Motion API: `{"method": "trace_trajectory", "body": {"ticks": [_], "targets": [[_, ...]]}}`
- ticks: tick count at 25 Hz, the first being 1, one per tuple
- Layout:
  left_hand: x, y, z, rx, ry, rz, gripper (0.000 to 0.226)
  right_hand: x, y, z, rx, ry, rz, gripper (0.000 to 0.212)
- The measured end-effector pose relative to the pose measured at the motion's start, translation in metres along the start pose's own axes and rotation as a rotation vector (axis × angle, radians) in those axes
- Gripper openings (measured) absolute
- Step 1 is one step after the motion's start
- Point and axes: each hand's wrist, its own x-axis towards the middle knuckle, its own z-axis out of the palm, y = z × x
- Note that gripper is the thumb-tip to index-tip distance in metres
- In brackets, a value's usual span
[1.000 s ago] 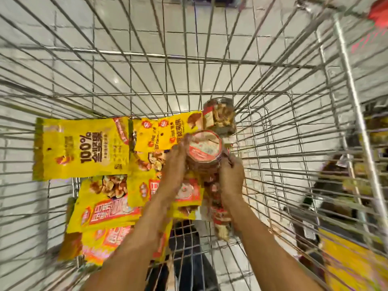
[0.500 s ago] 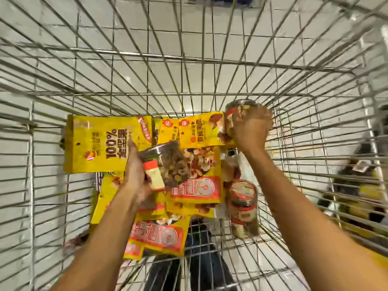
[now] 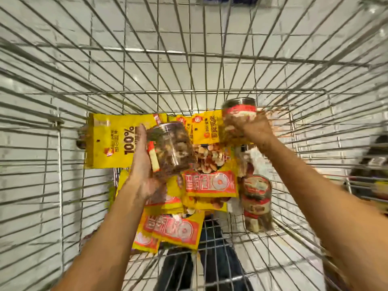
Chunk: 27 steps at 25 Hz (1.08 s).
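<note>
A wire shopping cart [image 3: 189, 92] stands over a white tiled floor [image 3: 144, 28]. The left hand [image 3: 142, 164] grips a tilted clear jar of nuts [image 3: 172, 150] above the yellow snack packets [image 3: 109, 143] on the cart bottom. The right hand [image 3: 255, 129] clasps a red-labelled jar [image 3: 237, 114] near the far wall. A third jar [image 3: 257, 202] lies to the right of the packets.

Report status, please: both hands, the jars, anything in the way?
Left hand grips tilted nut jar. Right hand grips second jar, near far wall of cart. Yellow packets and third jar lie below.
</note>
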Motion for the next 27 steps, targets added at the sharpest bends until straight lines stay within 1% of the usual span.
{"method": "trace_trajectory", "body": {"ticks": [2,4,5,7,8,9,10,12,13,15,16,19,21,23,25,27], "targets": [[-0.024,0.017,0.012,0.036,-0.058,0.019,0.072,-0.039,-0.026,-0.005,0.172,-0.022,-0.030,0.015],[-0.065,0.039,0.036,0.114,-0.138,0.051,0.068,-0.098,-0.060,-0.016,0.299,-0.088,-0.090,0.016],[-0.088,0.049,0.049,0.169,-0.199,0.058,0.067,-0.131,-0.074,-0.029,0.413,-0.126,-0.131,0.017],[-0.136,0.065,0.076,0.221,-0.267,0.088,0.067,-0.196,-0.094,-0.059,0.613,-0.162,-0.234,0.027],[-0.159,0.066,0.086,0.224,-0.297,0.088,0.068,-0.226,-0.096,-0.075,0.693,-0.151,-0.278,0.026],[-0.176,0.067,0.097,0.219,-0.340,0.085,0.069,-0.250,-0.093,-0.091,0.772,-0.132,-0.319,0.018],[-0.197,0.063,0.110,0.224,-0.386,0.078,0.069,-0.277,-0.088,-0.108,0.846,-0.092,-0.350,0.017],[-0.234,0.047,0.135,0.254,-0.484,0.040,0.066,-0.329,-0.073,-0.142,0.956,-0.018,-0.423,0.025],[-0.250,0.036,0.148,0.292,-0.530,0.010,0.065,-0.353,-0.062,-0.159,0.997,0.055,-0.445,0.024],[-0.281,0.007,0.180,0.358,-0.636,-0.030,0.067,-0.398,-0.036,-0.190,1.079,0.206,-0.466,0.013],[-0.295,-0.011,0.196,0.384,-0.686,-0.055,0.067,-0.421,-0.023,-0.204,1.121,0.269,-0.474,0.014],[-0.329,-0.072,0.238,0.416,-0.841,-0.148,0.068,-0.474,0.021,-0.239,1.198,0.408,-0.488,0.058],[-0.352,-0.130,0.266,0.491,-0.952,-0.207,0.068,-0.513,0.061,-0.268,1.260,0.540,-0.485,0.075],[-0.374,-0.192,0.290,0.585,-1.012,-0.230,0.063,-0.549,0.105,-0.296,1.279,0.657,-0.473,0.075],[-0.392,-0.252,0.310,0.657,-1.019,-0.222,0.058,-0.576,0.146,-0.324,1.342,0.738,-0.482,0.065],[-0.406,-0.305,0.327,0.686,-1.020,-0.212,0.058,-0.593,0.180,-0.354,1.445,0.783,-0.514,0.054]]}}
